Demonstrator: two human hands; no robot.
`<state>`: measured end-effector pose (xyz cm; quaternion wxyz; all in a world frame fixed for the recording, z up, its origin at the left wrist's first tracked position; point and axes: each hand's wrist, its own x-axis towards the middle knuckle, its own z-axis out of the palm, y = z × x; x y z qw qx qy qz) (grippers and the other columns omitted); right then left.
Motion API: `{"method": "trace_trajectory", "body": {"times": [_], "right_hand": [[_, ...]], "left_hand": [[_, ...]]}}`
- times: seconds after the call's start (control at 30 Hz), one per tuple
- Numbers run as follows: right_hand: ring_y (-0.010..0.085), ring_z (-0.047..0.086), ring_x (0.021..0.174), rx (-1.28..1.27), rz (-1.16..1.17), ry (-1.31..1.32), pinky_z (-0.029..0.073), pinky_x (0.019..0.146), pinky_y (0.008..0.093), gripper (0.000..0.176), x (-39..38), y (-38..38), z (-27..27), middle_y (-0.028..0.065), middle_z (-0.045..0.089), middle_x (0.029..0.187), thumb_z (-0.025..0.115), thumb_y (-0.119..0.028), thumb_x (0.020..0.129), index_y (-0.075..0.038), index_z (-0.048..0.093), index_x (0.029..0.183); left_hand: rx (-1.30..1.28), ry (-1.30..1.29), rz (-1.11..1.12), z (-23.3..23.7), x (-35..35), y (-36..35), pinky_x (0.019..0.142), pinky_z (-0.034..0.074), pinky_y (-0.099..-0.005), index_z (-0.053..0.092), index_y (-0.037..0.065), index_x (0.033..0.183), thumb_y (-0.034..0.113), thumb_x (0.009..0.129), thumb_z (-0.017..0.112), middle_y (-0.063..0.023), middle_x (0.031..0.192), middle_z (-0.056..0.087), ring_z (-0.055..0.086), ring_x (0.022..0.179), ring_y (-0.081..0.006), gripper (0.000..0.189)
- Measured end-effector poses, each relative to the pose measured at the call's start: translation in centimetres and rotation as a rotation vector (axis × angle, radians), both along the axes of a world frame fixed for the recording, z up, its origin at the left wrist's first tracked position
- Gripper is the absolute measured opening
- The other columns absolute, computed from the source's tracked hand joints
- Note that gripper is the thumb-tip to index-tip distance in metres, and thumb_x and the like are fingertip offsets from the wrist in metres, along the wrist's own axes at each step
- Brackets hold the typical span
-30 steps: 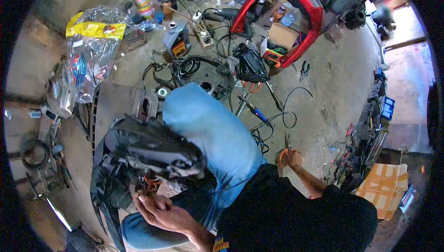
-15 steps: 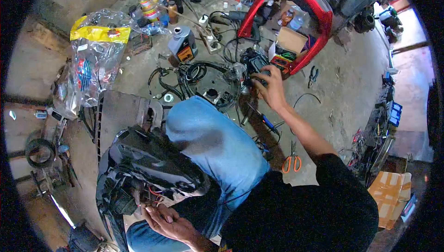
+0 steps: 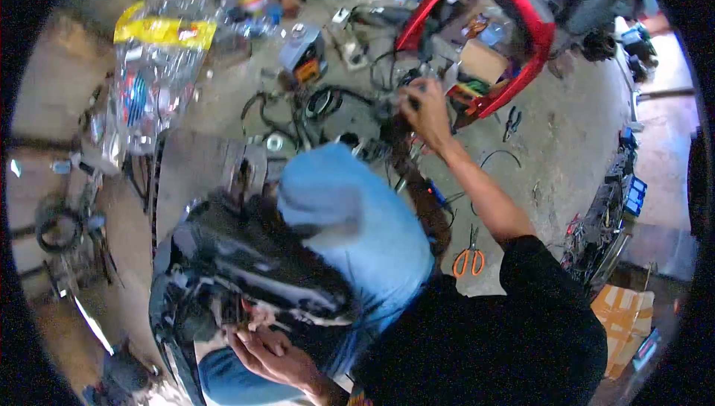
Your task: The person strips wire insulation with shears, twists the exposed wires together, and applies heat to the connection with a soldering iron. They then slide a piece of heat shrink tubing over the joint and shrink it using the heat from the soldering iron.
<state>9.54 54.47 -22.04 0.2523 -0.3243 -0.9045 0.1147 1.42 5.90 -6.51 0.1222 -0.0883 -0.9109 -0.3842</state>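
My left hand point(image 3: 269, 357) is closed, its fingertips pinched beside the underside of a glossy black motorcycle body panel point(image 3: 275, 264). Reddish wires show just above those fingers; what they pinch is hidden. Out in front, my right hand point(image 3: 427, 115) is smeared by motion, its fingers bent over dark parts on the floor. Just right of it stands an open cardboard box point(image 3: 482, 63) with colourful contents. A black wiring harness point(image 3: 324, 104) lies coiled to its left. Below the hand rests a blue-handled tool point(image 3: 437, 194) with a thin cable near it.
A red curved panel point(image 3: 538, 56) arches around the box. Orange-handled scissors point(image 3: 469, 261) and pliers point(image 3: 512, 123) lie on the concrete. A grey bottle point(image 3: 302, 52) stands farther off, left of centre. Clear plastic packaging with a yellow band point(image 3: 164, 32) lies at left.
The whole view has shifted and blurred with head motion. My right hand has moved slightly up and left relative to the dark parts. My left hand stays by the black panel.
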Motion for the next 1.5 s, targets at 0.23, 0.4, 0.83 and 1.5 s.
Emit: {"method": "trace_trajectory", "body": {"times": [0.23, 0.4, 0.83, 1.5], "right_hand": [[0.0296, 0.060, 0.105, -0.041, 0.073, 0.160, 0.046, 0.096, 0.0375, 0.021, 1.2, -5.7, 5.0, 0.0124, 0.065, 0.109, 0.069, -0.007, 0.092, -0.005, 0.071, 0.112], [0.0274, 0.060, 0.105, -0.343, -0.039, 0.281, 0.047, 0.094, 0.0369, 0.019, 5.1, -7.8, 1.3, 0.0125, 0.063, 0.108, 0.064, -0.008, 0.094, -0.001, 0.068, 0.112], [0.0227, 0.060, 0.101, -0.683, -0.197, 0.588, 0.047, 0.095, 0.0353, 0.033, 8.2, -13.8, 2.7, 0.0113, 0.061, 0.109, 0.059, -0.016, 0.099, 0.002, 0.056, 0.126], [0.0152, 0.053, 0.046, -0.627, 0.454, 0.862, 0.047, 0.044, 0.0309, 0.022, 7.2, -25.1, 16.4, 0.0064, 0.056, 0.063, 0.057, -0.020, 0.097, 0.001, 0.063, 0.095]], "left_hand": [[0.852, -0.409, 0.248, 3.1, 0.2, 3.0, 0.040, 0.028, -0.0179, 0.054, 0.000, 0.120, 0.019, 0.105, 0.055, -0.0039, 0.082, 0.058, 0.037, 0.052, -0.0026, 0.024], [0.834, -0.515, 0.200, 2.4, 1.1, 0.8, 0.058, 0.042, -0.0166, 0.058, 0.005, 0.130, 0.005, 0.101, 0.057, -0.0081, 0.118, 0.060, 0.050, 0.074, -0.0066, 0.029], [1.014, -0.434, 0.103, 3.6, -0.5, 2.7, 0.040, 0.024, -0.0166, 0.056, 0.001, 0.121, 0.022, 0.104, 0.058, 0.0028, 0.076, 0.053, 0.030, 0.052, -0.0003, 0.028], [-0.096, -0.002, 0.084, 2.2, 0.7, 0.4, 0.070, 0.042, -0.0313, 0.055, 0.000, 0.136, 0.019, 0.105, 0.051, -0.0162, 0.133, 0.055, 0.049, 0.093, -0.0202, 0.036]]}}
